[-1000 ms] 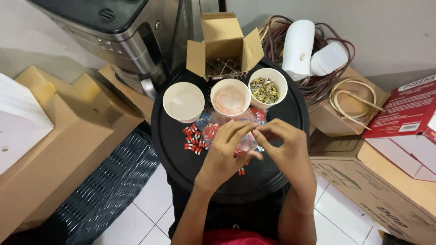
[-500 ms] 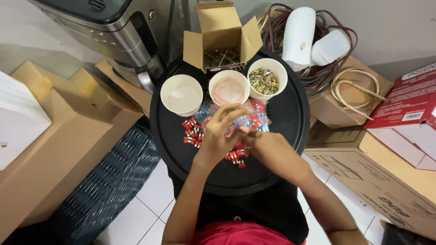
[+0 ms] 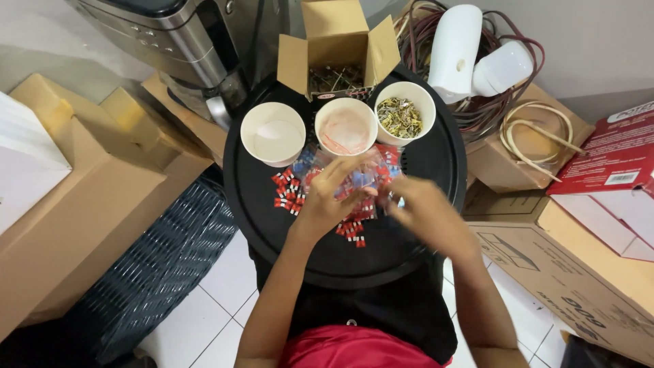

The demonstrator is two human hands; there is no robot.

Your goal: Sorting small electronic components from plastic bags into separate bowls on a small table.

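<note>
I look down on a round black tray (image 3: 272,232) and both hands work over its middle. My left hand (image 3: 327,201) has the fingers curled and pointing forward; it seems to pinch something small, but the blur hides it, so I cannot tell what it holds. My right hand (image 3: 419,211) is just beside it, fingers bent toward the left one, also too blurred to say how far it is closed. Under and between the hands lies a heap of small red and blue parts (image 3: 289,191), some loose, some in clear little bags. Beyond the fingertips stand three paper cups in a row: the left cup (image 3: 272,133) looks nearly empty, the middle cup (image 3: 345,127) has a few reddish things, the right cup (image 3: 405,114) is filled with small metal pieces. Behind them is an open cardboard box (image 3: 338,41). I judge the sorting is at an early or middle stage, because most red and blue parts are not yet in any cup.
</note>
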